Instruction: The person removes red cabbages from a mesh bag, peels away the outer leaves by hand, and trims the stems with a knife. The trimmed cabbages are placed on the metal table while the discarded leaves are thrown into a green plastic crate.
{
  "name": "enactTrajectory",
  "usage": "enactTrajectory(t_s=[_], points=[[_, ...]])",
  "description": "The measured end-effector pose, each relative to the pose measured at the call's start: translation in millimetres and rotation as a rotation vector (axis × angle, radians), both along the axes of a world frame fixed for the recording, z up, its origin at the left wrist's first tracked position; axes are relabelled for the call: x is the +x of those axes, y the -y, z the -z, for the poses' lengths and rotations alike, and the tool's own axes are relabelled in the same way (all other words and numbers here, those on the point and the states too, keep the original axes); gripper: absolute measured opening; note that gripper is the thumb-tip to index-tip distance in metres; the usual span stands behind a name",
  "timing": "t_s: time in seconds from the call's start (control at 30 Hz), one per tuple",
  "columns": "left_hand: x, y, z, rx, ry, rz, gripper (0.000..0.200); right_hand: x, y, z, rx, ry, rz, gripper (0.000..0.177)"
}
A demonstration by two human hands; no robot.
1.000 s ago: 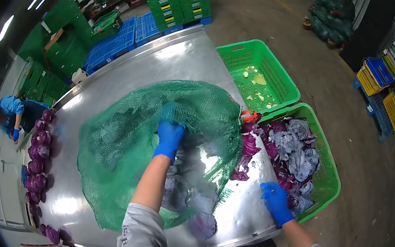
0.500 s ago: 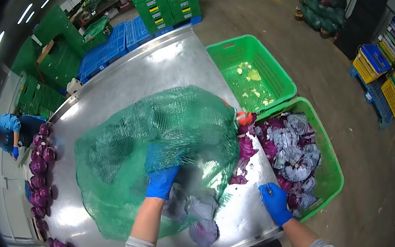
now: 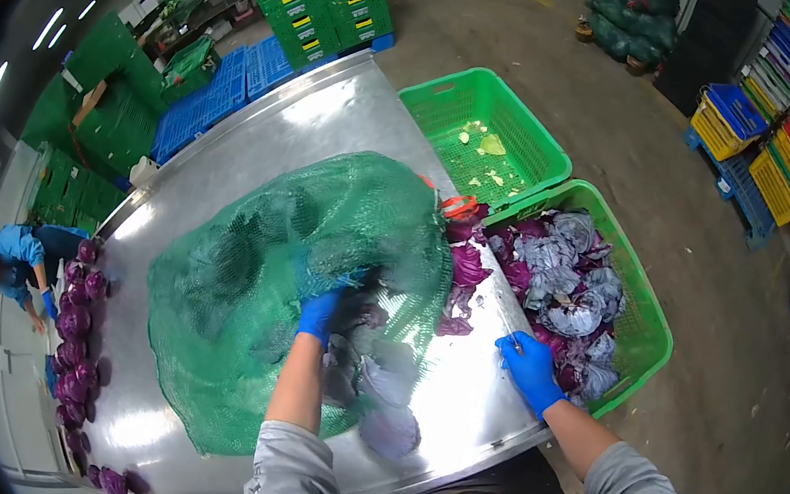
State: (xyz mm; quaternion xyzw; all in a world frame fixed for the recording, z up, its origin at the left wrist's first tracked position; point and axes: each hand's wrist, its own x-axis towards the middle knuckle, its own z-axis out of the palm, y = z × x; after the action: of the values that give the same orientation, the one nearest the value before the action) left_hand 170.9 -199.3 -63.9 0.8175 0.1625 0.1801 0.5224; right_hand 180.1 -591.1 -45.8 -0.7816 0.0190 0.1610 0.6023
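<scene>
Head view, left hand: gloved hand (image 3: 316, 319) is reached into the green net bag (image 3: 197, 361); its fingers are covered by the net, so whether something is grasped cannot be told.
Net bag: it is spread around and ahead of this hand, mostly to its left; the long axis seems slanted, from near left to far right. The left hand is nearer.
Right hand: gloved hand (image 3: 534, 376) is placed apart from the bag, at the desk edge beside the leaf crate (image 3: 648, 328); fingers are bent, but their grip cannot be told.
Desk: on the shiny metal desk (image 3: 465, 393), loose leaves (image 3: 389, 431) and a row of purple cabbages (image 3: 75, 321) are seen.
Room: stacked green crates (image 3: 343, 7), blue pallets (image 3: 202, 114) and another person (image 3: 19, 245) are seen.
</scene>
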Motion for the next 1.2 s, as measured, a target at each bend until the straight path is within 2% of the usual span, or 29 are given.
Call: enactTrajectory(t_s=[0.03, 0.07, 0.13, 0.2, 0.27, 0.3, 0.37, 0.4, 0.43, 0.47, 0.5, 0.53, 0.57, 0.6, 0.67, 0.73, 0.77, 0.8, 0.87, 0.9, 1.03, 1.13, 1.2], points=[[-4, -1, 3, -0.136, -0.003, -0.058, 0.033, 0, 1, 1, 0.002, -0.005, 0.012, 0.020], [-20, 7, 2, -0.133, -0.014, -0.047, 0.033, 0, 2, 4, 0.009, -0.008, -0.004, 0.021], [-52, 30, -32, -0.569, -0.318, -0.178, 0.035, 3, 6, 10, 0.018, -0.013, -0.012, 0.021], [-77, 92, -126, -0.481, -0.356, -0.001, 0.056, 3, 7, 22, -0.023, 0.020, -0.058, 0.019], [-99, 129, -143, -0.173, -0.018, 0.131, 0.085, 4, 9, 48, -0.018, 0.097, -0.091, 0.018], [-107, 140, -136, -0.053, 0.009, 0.215, 0.104, 3, 10, 45, -0.016, 0.189, -0.124, 0.019], [-113, 169, -131, 0.150, -0.079, 0.458, 0.103, -4, 13, 18, 0.253, -0.370, -0.168, 0.023], [-117, 186, -131, 0.258, -0.157, 0.574, 0.104, -16, 11, -1, 0.374, -0.331, -0.232, 0.030], [-121, 204, -123, 0.230, -0.166, 0.585, 0.104, -33, 15, -43, 0.148, -0.301, -0.439, 0.033], [-123, 213, -115, 0.406, -0.138, 0.581, 0.107, -42, 16, -42, 0.169, -0.340, -0.333, 0.032], [-126, 222, -110, 0.582, -0.110, 0.574, 0.110, -43, 20, -43, 0.137, -0.391, -0.334, 0.033], [-134, 231, -109, 0.576, -0.119, 0.572, 0.110, -45, 24, -45, 0.107, -0.442, -0.339, 0.034], [-138, 240, -110, 0.403, -0.155, 0.419, 0.112, -46, 25, -50, 0.108, -0.443, -0.340, 0.034], [-141, 249, -111, 0.229, -0.192, 0.266, 0.115, -50, 27, -53, 0.097, -0.380, -0.327, 0.034], [-131, 258, -108, 0.226, -0.237, 0.177, 0.111, -60, 28, -52, 0.087, -0.327, -0.318, 0.034], [-114, 255, -105, 0.177, -0.249, 0.153, 0.107, -60, 28, -53, -0.123, 0.544, -0.219, 0.031], [-107, 253, -109, 0.235, -0.262, 0.168, 0.102, -63, 31, -60, -0.153, 0.495, -0.221, 0.022], [-101, 255, -116, 0.231, -0.260, 0.172, 0.102, -66, 35, -66, -0.158, 0.495, -0.218, 0.022], [-87, 258, -126, 0.287, -0.431, 0.172, 0.099, -66, 45, -72, -0.299, 0.379, -0.490, 0.017], [-85, 255, -115, 0.401, -0.347, 0.168, 0.105, -65, 46, -77, -0.309, 0.327, -0.529, 0.020], [-76, 256, -130, 0.318, -0.467, 0.187, 0.108, -60, 46, -69, -0.340, 0.318, -0.569, 0.021], [-72, 257, -126, 0.386, -0.507, 0.209, 0.107, -54, 43, -51, -0.392, 0.247, -0.547, 0.020], [-61, 255, -133, 0.421, -0.644, 0.235, 0.104, -48, 40, -48, -0.370, 0.333, -0.596, 0.019]])
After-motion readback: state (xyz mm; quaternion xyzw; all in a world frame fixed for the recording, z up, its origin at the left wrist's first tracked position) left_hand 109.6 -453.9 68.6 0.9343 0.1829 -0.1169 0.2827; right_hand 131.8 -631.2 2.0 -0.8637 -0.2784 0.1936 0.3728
